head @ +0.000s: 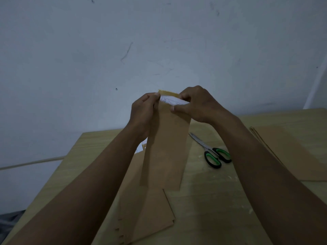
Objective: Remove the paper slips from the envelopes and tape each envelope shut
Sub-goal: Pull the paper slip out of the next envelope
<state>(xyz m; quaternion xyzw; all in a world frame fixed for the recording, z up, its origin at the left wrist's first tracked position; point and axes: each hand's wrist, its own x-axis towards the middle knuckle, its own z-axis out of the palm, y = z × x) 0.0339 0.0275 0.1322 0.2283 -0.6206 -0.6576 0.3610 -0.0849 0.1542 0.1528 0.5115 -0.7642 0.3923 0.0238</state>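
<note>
Left hand: grips the top left edge of the raised envelope
Right hand: pinches the white slip – at the envelope's mouth
Table: scissors – right of the envelope

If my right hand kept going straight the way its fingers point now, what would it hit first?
The right hand points left across the envelope top, pinching the paper slip. Going on, it would probably meet the left hand first, though depth is hard to judge.

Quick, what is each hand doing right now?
Left hand: grips the envelope near its open top.
Right hand: pinches the paper slip there.
</note>
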